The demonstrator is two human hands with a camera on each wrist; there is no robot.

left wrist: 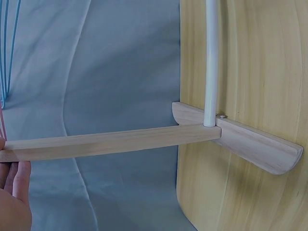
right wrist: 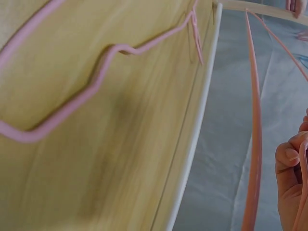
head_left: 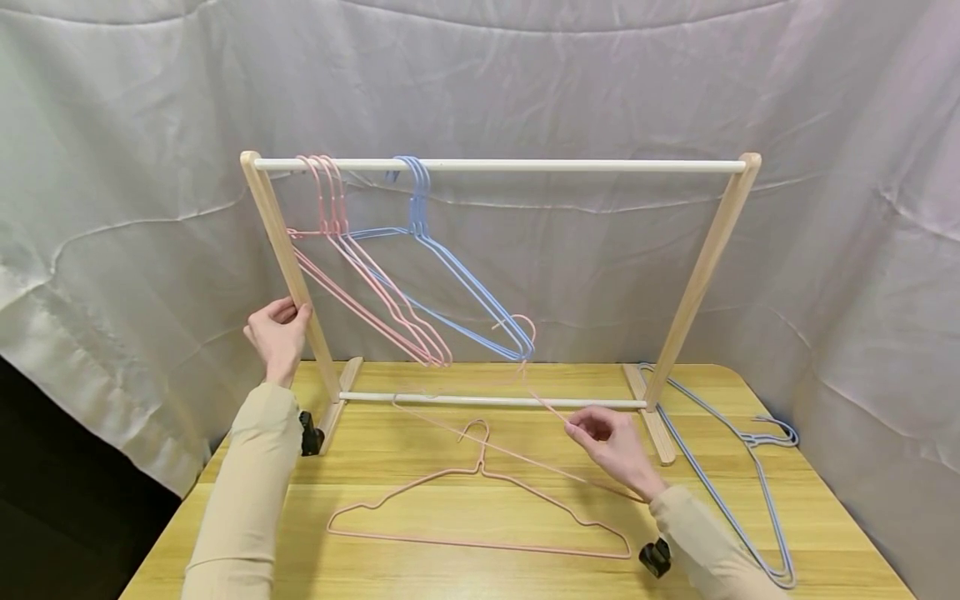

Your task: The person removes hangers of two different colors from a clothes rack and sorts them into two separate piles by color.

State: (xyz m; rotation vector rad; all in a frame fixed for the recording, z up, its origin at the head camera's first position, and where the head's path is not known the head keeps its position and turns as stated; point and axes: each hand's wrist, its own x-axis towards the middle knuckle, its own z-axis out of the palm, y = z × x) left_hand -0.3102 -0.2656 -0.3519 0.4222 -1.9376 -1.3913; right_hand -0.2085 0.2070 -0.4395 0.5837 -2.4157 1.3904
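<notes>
My left hand (head_left: 279,337) grips the left wooden post (head_left: 279,237) of a clothes rack below its middle; in the left wrist view, fingers lie against that post (left wrist: 106,144). Lower on the right, my right hand (head_left: 617,452) pinches one shoulder of a pink hanger (head_left: 551,409), held tilted in the air with its hook upward. Its long bar (right wrist: 255,120) crosses the right wrist view. A second pink hanger (head_left: 480,544) lies flat on the table, below the held one. Several pink hangers (head_left: 390,304) and blue hangers (head_left: 468,279) hang from the rack's white top rail (head_left: 585,166).
On the table's right side lie blue-grey hangers (head_left: 774,512), partly behind the right sleeve. The rack's right post (head_left: 705,275) and lower white rail (head_left: 487,400) stand behind my right hand. Grey curtain (head_left: 847,275) encloses the back and sides.
</notes>
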